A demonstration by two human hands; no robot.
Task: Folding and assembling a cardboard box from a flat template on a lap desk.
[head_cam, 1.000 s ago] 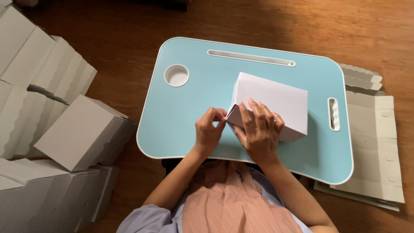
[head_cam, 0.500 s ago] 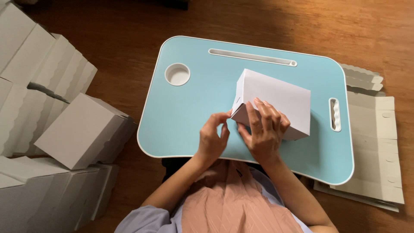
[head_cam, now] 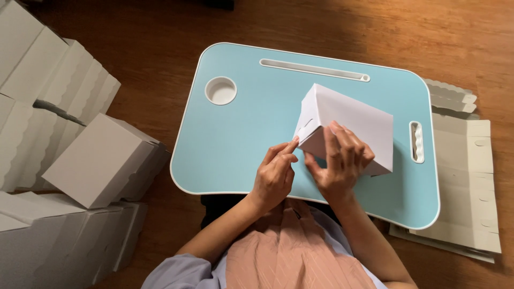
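Wooden floor (head_cam: 134,32) fills the whole frame, warm brown, with a big heap of folded white boxes (head_cam: 64,155) piled up along the left edge, one of them sitting tilted on top near the middle left. Center of the frame is a light blue lap desk (head_cam: 251,134) with a round cup recess (head_cam: 221,90) in its upper left corner, a long slot (head_cam: 315,70) along the top edge and a handle cutout (head_cam: 417,142) on the right side. Flat unfolded cardboard sheets (head_cam: 466,187) stick out from under its right side. On the desk, right of center, sits the white cardboard box (head_cam: 348,120), tipped up at an angle. Right hand (head_cam: 340,163) is wrapped over the box's near lower end, fingers spread and pressing on it. Left hand (head_cam: 274,174) is just beside it, fingers together, fingertips pinching the little tab at the box's left corner.
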